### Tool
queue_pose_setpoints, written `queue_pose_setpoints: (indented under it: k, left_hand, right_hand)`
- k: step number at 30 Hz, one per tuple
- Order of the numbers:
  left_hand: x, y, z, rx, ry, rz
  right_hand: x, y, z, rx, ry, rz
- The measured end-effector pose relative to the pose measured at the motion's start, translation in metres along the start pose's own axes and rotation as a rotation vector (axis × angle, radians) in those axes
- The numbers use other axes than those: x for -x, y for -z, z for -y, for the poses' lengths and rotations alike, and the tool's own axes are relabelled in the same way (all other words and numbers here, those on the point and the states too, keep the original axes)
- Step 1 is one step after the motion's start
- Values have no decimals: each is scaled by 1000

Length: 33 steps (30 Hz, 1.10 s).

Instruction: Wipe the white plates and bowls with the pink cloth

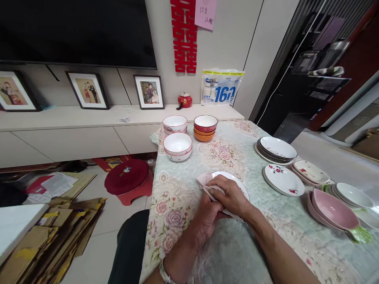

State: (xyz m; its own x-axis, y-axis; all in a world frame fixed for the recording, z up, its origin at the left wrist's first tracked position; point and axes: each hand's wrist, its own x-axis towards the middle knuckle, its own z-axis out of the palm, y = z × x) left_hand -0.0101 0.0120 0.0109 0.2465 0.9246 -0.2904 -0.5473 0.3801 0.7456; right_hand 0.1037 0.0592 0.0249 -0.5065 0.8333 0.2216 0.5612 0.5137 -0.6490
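Close in front of me, a white plate [237, 182] is held over the near part of the table. My left hand [207, 215] grips its near left side, with the fingers partly hidden beneath the cloth and my other hand. A pale pink cloth [203, 179] is bunched in my right hand [232, 195], which presses it against the plate. The two hands overlap, and much of the plate is covered by them.
Stacked bowls [177, 144] and red-orange bowls [205, 128] stand toward the back. Along the right are dark-edged plates [278, 148], flowered plates [283, 179] and pink bowls [334, 209]. A red stool [126, 177] and flattened cardboard [53, 240] lie left of the flowered tablecloth [168, 225].
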Motion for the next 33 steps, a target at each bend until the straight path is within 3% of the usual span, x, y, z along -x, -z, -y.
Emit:
queue_pose_setpoints:
  k: [3,8,11,13,19,22,29,33]
  left_hand:
    - [0,0,0,8,26,15]
    - [1,-2,-3,-1,76,-51]
    - [1,-3,-3,0,75,-103]
    - [0,-3,-3,0,69,-111]
    - [-2,-2,2,20,33,-53]
    - [-2,-1,3,35,12,-24]
    - [2,-3,-5,32,51,-60]
    - [1,-6,-8,94,39,-53]
  right_hand:
    - [-1,2,-7,82,-57,-48]
    - [2,19,-30,491,-366,-183]
    - [5,25,-33,653,-477,-206]
    - [5,22,-30,625,-451,-194]
    - [1,5,-9,107,-112,-50]
    - [0,2,-6,-8,-24,-7]
    - [1,15,-40,363,-268,-228]
    - [4,22,-46,417,-321,-211]
